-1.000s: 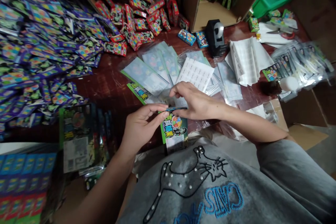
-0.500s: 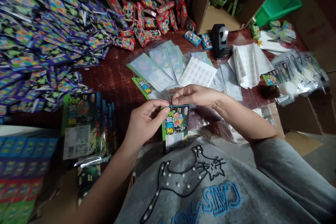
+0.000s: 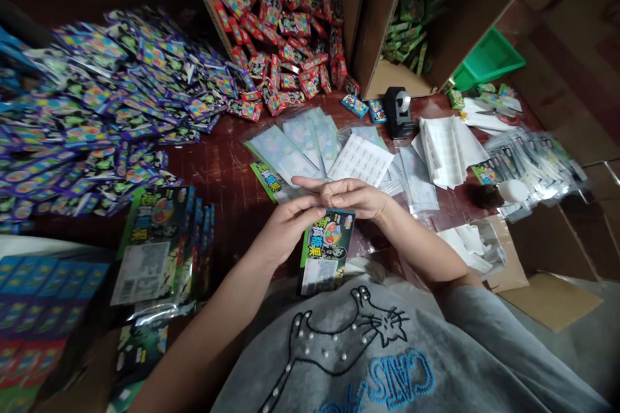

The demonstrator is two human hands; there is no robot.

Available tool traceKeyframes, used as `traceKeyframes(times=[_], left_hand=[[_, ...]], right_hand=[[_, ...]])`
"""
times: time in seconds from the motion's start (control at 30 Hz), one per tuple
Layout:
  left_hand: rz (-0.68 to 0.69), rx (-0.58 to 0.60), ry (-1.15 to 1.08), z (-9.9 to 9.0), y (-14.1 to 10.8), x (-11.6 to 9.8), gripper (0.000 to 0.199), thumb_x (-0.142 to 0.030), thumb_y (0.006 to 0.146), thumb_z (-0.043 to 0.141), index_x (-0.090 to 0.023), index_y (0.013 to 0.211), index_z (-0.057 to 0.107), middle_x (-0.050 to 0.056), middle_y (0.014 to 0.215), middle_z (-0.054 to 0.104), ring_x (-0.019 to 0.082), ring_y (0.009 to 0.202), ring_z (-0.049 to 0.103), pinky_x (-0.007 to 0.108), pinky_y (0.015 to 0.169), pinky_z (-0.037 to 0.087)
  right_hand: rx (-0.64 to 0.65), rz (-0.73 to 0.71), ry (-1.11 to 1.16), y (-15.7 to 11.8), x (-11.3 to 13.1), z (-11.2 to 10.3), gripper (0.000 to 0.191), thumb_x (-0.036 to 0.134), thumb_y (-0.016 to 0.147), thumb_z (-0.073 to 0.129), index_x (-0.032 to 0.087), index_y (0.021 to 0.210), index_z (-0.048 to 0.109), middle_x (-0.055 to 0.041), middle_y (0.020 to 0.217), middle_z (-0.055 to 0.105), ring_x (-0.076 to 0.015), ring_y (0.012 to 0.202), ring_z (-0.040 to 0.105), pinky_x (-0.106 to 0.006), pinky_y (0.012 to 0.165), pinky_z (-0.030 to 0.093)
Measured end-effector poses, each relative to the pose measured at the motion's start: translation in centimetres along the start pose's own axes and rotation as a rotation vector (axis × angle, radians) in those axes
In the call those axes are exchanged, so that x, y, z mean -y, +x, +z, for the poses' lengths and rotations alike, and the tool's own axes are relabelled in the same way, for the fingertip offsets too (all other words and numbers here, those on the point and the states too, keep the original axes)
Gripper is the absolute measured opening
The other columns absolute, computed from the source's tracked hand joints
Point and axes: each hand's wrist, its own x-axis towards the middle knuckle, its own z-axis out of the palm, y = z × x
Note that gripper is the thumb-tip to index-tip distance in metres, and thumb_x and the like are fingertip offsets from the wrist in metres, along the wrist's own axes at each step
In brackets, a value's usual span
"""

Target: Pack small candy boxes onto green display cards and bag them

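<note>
A black and green candy packet [image 3: 332,242] with printed characters and a pale label hangs upright in front of my shirt. My left hand [image 3: 290,227] pinches its top left edge between thumb and fingers. Across the top edge lies my right hand [image 3: 352,197], its thumb and fingers pressed along the packet's rim and its fingers reaching over the left fingertips. The fingers partly cover the top of the packet. Just beyond the hands are flat clear-fronted packets [image 3: 281,147] and a sheet of small printed stickers [image 3: 361,160].
Purple candy packs [image 3: 121,90] are heaped at left, above stacked finished-looking packets [image 3: 150,245]. Cardboard boxes hold red packs [image 3: 290,26] and green packs [image 3: 404,42]. A black tape dispenser [image 3: 398,113], folded paper [image 3: 442,151], small bottle [image 3: 491,195] and green bin [image 3: 489,61] stand right.
My right hand's fingers have slid left along the packet's top edge and now stretch over my left fingertips. The left hand keeps its pinch. The whole view has shifted slightly.
</note>
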Motion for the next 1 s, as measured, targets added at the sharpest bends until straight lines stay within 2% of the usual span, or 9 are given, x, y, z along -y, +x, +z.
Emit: traceKeyframes(times=[0.1, 0.23, 0.37, 0.5, 0.6, 0.73, 0.87, 0.93, 1.0], left_hand=[[-0.065, 0.020, -0.141, 0.1, 0.3, -0.4, 0.028, -0.042, 0.068, 0.093, -0.021, 0.083, 0.083, 0.007, 0.087, 0.082, 0.026, 0.086, 0.077, 0.043, 0.089, 0.060], [-0.090, 0.015, -0.168, -0.1, 0.5, -0.8, 0.031, -0.044, 0.065, 0.095, -0.020, 0.081, 0.083, 0.008, 0.086, 0.082, 0.025, 0.085, 0.076, 0.041, 0.086, 0.060], [-0.109, -0.054, -0.167, 0.0, 0.4, -0.6, 0.034, -0.045, 0.064, 0.098, -0.020, 0.079, 0.082, 0.004, 0.083, 0.079, 0.019, 0.079, 0.072, 0.035, 0.080, 0.059], [-0.096, -0.126, -0.138, 0.0, 0.5, -0.1, 0.032, -0.045, 0.065, 0.097, -0.021, 0.078, 0.080, 0.003, 0.083, 0.078, 0.018, 0.078, 0.070, 0.033, 0.077, 0.058], [-0.083, -0.077, -0.131, -0.1, 0.7, -0.1, 0.031, -0.044, 0.066, 0.095, -0.021, 0.084, 0.083, 0.006, 0.089, 0.082, 0.023, 0.089, 0.075, 0.039, 0.087, 0.060], [-0.113, -0.020, -0.181, -0.2, 0.9, -0.6, 0.030, -0.041, 0.063, 0.094, -0.020, 0.082, 0.083, 0.008, 0.090, 0.083, 0.028, 0.094, 0.078, 0.045, 0.091, 0.061], [-0.111, -0.055, -0.182, -0.5, 0.8, -0.6, 0.027, -0.041, 0.063, 0.094, -0.020, 0.075, 0.081, 0.007, 0.088, 0.082, 0.024, 0.086, 0.075, 0.040, 0.086, 0.060], [-0.080, -0.097, -0.151, -0.6, 0.7, -0.3, 0.026, -0.042, 0.067, 0.093, -0.021, 0.076, 0.080, 0.004, 0.085, 0.080, 0.021, 0.082, 0.072, 0.037, 0.084, 0.060], [0.003, -0.177, -0.062, -0.8, 0.4, 0.2, 0.024, -0.044, 0.074, 0.090, -0.023, 0.077, 0.079, 0.003, 0.086, 0.078, 0.020, 0.084, 0.072, 0.036, 0.086, 0.059]], right_hand=[[0.044, -0.019, 0.049, 0.6, -0.6, 0.1, 0.049, 0.059, 0.068, 0.097, 0.020, 0.069, 0.068, -0.0113, 0.162, 0.062, -0.0315, 0.141, 0.065, -0.044, 0.113, 0.052], [0.119, -0.070, 0.091, 0.9, -0.8, -0.2, 0.042, 0.053, 0.080, 0.091, 0.019, 0.073, 0.068, -0.0132, 0.159, 0.065, -0.0286, 0.134, 0.069, -0.043, 0.114, 0.050], [0.060, -0.051, 0.112, 0.4, -0.4, -0.6, 0.041, 0.052, 0.081, 0.091, 0.018, 0.075, 0.069, -0.0138, 0.158, 0.065, -0.0266, 0.126, 0.071, -0.043, 0.109, 0.052], [-0.055, -0.030, 0.084, -0.3, 0.5, -0.6, 0.043, 0.054, 0.074, 0.096, 0.020, 0.075, 0.070, -0.0103, 0.160, 0.064, -0.0288, 0.144, 0.062, -0.045, 0.119, 0.048], [-0.039, -0.040, 0.062, -0.2, 0.6, -0.4, 0.042, 0.055, 0.074, 0.097, 0.021, 0.077, 0.073, -0.0095, 0.165, 0.060, -0.0299, 0.156, 0.052, -0.046, 0.123, 0.044], [0.029, -0.049, 0.035, 0.7, 0.0, -0.3, 0.042, 0.055, 0.077, 0.096, 0.020, 0.074, 0.073, -0.0095, 0.170, 0.054, -0.0294, 0.156, 0.053, -0.044, 0.125, 0.044], [0.037, -0.033, 0.055, 1.2, -0.6, -0.2, 0.042, 0.055, 0.078, 0.095, 0.020, 0.076, 0.072, -0.0096, 0.173, 0.050, -0.0277, 0.151, 0.058, -0.042, 0.126, 0.043], [0.004, -0.040, 0.046, 1.1, -0.6, 0.0, 0.042, 0.056, 0.079, 0.094, 0.020, 0.079, 0.072, -0.0106, 0.169, 0.055, -0.0273, 0.152, 0.057, -0.044, 0.126, 0.042], [-0.072, -0.070, -0.053, 0.6, -0.3, 0.2, 0.040, 0.056, 0.084, 0.091, 0.021, 0.082, 0.072, -0.0117, 0.158, 0.065, -0.0267, 0.159, 0.048, -0.046, 0.130, 0.037]])
